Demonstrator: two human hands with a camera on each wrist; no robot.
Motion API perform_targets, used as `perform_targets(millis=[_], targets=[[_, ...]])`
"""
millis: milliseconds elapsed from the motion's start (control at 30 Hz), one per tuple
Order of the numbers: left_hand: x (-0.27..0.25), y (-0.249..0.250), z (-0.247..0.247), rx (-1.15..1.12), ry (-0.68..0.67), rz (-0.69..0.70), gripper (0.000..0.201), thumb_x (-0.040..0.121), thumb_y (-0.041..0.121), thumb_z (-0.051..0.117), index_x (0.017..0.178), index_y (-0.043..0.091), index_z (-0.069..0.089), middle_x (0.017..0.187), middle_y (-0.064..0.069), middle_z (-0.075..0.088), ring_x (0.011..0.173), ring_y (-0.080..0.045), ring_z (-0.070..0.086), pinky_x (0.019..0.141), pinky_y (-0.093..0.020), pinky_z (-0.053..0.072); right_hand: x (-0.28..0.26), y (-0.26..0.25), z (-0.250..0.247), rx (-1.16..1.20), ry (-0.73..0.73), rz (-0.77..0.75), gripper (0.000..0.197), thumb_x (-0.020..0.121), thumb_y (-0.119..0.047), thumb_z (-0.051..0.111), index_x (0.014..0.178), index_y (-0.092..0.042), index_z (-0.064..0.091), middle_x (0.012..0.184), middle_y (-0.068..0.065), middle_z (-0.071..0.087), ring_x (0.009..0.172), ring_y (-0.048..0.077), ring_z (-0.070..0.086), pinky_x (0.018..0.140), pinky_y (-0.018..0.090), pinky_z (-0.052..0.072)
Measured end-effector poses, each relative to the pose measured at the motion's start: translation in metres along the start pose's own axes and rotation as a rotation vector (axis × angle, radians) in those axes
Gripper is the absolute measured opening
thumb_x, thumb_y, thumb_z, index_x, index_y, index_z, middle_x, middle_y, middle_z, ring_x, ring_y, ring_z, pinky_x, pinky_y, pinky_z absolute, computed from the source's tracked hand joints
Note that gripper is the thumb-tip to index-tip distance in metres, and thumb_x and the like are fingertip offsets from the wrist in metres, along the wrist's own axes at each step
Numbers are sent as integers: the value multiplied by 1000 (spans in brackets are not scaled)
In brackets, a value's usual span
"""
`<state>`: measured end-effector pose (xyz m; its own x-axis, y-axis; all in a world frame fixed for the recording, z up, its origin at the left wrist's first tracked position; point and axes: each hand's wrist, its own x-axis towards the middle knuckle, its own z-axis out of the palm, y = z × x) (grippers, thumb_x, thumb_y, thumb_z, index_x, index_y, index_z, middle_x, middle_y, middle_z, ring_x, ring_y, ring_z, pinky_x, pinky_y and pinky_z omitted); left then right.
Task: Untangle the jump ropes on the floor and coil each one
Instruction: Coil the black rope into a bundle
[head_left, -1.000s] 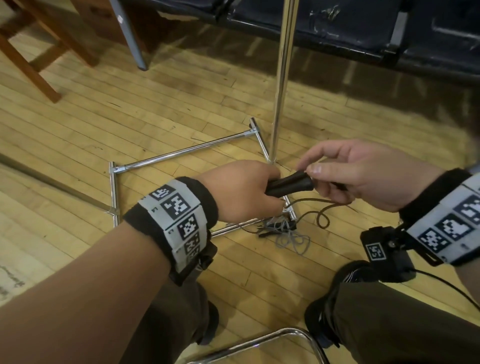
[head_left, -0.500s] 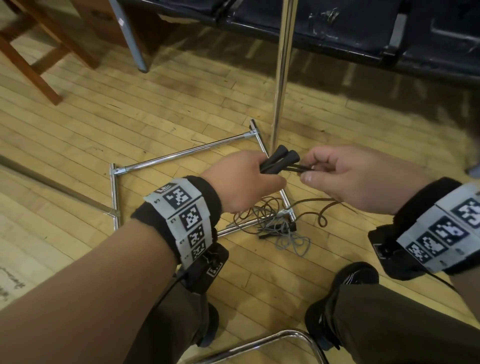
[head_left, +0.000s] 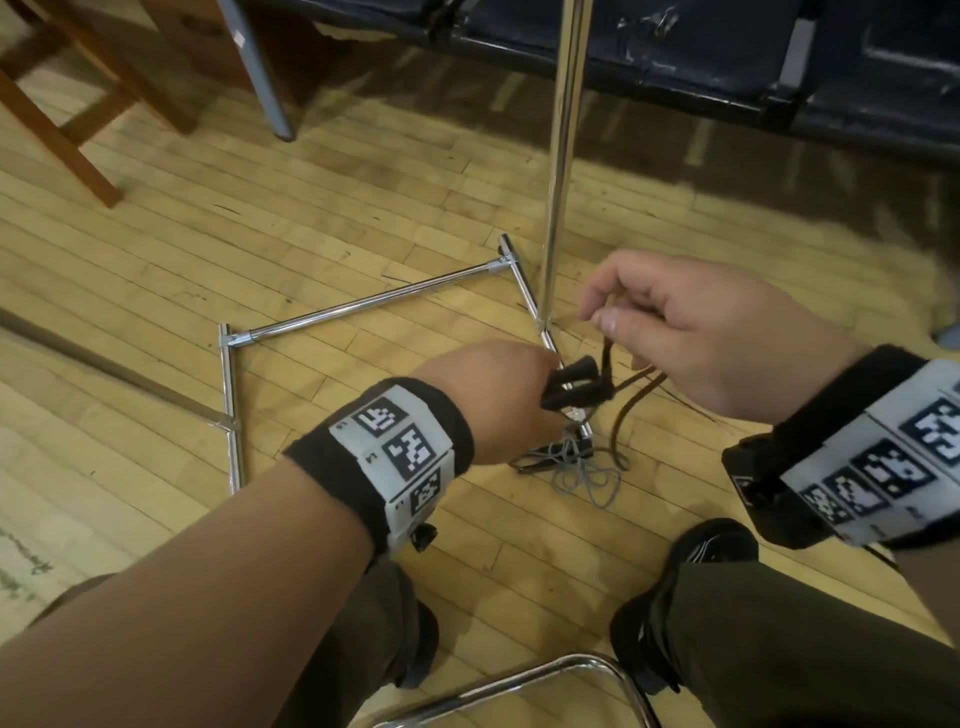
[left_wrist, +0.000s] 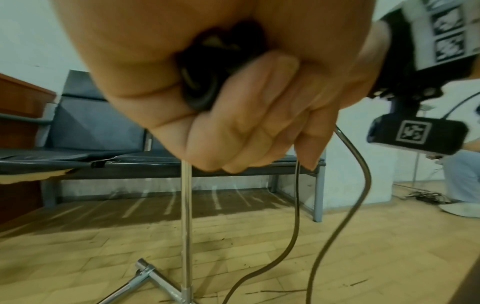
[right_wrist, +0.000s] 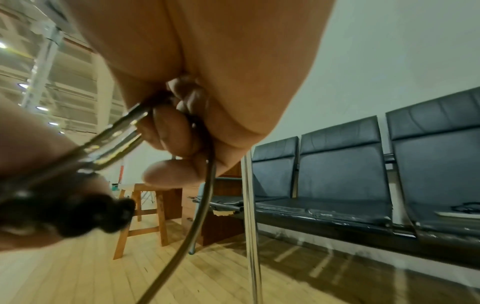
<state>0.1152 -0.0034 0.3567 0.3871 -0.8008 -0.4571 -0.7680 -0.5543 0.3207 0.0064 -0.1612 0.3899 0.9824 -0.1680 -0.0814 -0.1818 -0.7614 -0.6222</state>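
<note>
1. The two black handles (head_left: 571, 387) of a jump rope sit side by side in the left hand (head_left: 493, 400), just above the floor.
2. The left hand is closed tight around them, knuckles up, with its arm reaching forward from the lower left.
3. The dark rope (head_left: 605, 358) goes up from the handles to the right hand (head_left: 691, 332).
4. The right hand is higher. It pinches the rope between thumb and fingers, and the rest hangs down in loops.
5. A gray rope (head_left: 587, 475) lies in a messy pile on the wooden floor (head_left: 363, 182), just below the hands.
6. The pile touches the shiny metal stand (head_left: 558, 171), whose pole goes straight up.
7. Dark seats (right_wrist: 363, 164) are behind.
</note>
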Motion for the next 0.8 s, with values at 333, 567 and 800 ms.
perform_targets(millis=[333, 567, 800], targets=[[-9, 7, -12, -513, -8, 331, 12, 95, 45, 72, 99, 38, 64, 73, 12, 66, 56, 0, 58, 51, -14, 45, 1, 22, 12, 475, -123, 237, 28, 100, -25, 56, 98, 2, 67, 79, 23, 60, 62, 28, 60, 59, 34, 53], [5, -28, -24, -657, 296, -42, 12, 93, 31, 68, 85, 28, 60, 53, 10, 53, 37, -1, 43, 36, -16, 37, 12, 21, 34, 349, -128, 353, 43, 106, -46, 43, 86, -15, 66, 56, -8, 48, 48, 8, 46, 54, 37, 51], [6, -35, -19, -160, 132, -202, 12, 94, 33, 64, 86, 29, 56, 79, 4, 61, 66, -10, 56, 51, -25, 36, 5, -12, 30, -66, -274, 96, 42, 86, -65, 42, 84, -31, 68, 72, -4, 66, 66, 11, 60, 56, 35, 52]])
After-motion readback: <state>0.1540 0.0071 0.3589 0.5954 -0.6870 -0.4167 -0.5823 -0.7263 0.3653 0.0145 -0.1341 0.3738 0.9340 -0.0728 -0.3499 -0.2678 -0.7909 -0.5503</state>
